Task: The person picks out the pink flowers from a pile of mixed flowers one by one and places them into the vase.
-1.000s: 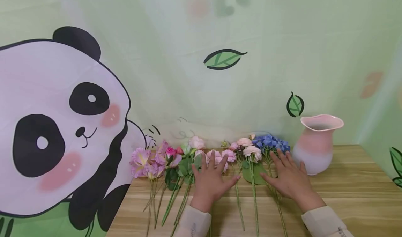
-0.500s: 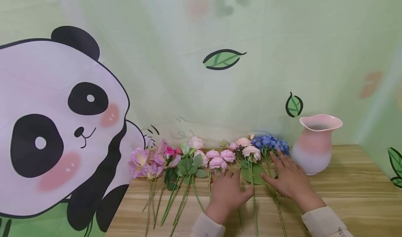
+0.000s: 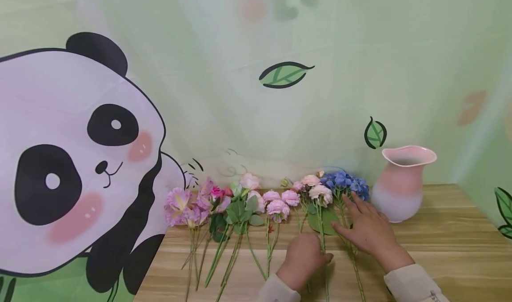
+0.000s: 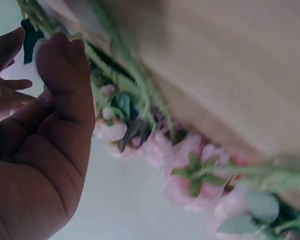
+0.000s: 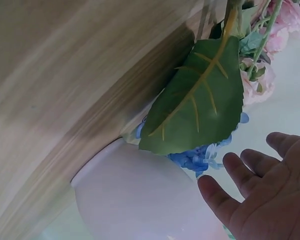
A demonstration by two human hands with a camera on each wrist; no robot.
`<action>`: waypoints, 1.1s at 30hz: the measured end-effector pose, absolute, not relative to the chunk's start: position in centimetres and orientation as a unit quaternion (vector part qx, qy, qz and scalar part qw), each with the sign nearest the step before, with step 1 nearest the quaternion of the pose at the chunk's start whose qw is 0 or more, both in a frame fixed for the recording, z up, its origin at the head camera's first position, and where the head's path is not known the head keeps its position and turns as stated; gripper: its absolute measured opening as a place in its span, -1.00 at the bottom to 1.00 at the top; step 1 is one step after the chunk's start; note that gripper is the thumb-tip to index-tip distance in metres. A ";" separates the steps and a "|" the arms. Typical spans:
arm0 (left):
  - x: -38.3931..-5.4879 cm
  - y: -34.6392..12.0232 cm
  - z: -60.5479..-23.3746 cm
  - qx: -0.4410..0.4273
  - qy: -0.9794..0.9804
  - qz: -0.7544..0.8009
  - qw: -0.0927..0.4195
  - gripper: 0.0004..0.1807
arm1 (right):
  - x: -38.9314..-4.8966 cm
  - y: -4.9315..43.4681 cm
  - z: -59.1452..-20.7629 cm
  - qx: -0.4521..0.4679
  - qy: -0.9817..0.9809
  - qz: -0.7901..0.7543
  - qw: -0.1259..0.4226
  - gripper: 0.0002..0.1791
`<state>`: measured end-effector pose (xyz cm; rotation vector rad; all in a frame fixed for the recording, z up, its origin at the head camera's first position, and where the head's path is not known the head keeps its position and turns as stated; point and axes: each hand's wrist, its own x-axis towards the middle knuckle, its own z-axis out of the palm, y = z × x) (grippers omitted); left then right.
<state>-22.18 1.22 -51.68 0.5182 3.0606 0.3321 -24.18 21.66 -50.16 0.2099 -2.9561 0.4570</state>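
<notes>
In the head view my left hand (image 3: 306,257) is curled low at the stem of the pale pink flowers (image 3: 321,195), its thumb across the stem. The left wrist view shows this hand (image 4: 50,125) with bent fingers close to green stems (image 4: 122,55); whether they grip one is hidden. My right hand (image 3: 370,228) lies spread beside the blue hydrangea (image 3: 344,180). Its fingers are extended in the right wrist view, near a broad green leaf (image 5: 200,100) and the vase's white body (image 5: 135,190). The pink-and-white vase (image 3: 402,186) stands upright just past this hand.
Leftward along the wooden table (image 3: 452,253) lie pink ranunculus-like flowers (image 3: 278,208), pale roses (image 3: 250,182) with green leaves, and purple-pink blooms (image 3: 180,204), stems pointing toward me. A panda-printed cloth (image 3: 224,115) hangs behind the table.
My left hand has moved right and toward me, from spread over the pink flowers to curled at the pale pink flowers' stem. The right hand has barely moved.
</notes>
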 end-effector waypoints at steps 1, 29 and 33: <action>-22.2 1.3 -51.9 0.163 0.980 0.112 0.014 -0.35 | -24.1 21.7 -50.2 0.070 -0.983 0.152 0.072 0.11; -26.9 1.9 -61.0 0.172 0.967 0.185 0.040 -0.39 | -23.8 20.9 -50.8 0.078 -0.984 0.142 0.068 -0.03; -27.0 1.5 -61.2 0.181 0.963 0.191 0.050 -0.39 | -23.7 20.9 -50.9 0.081 -0.984 0.145 0.067 -0.03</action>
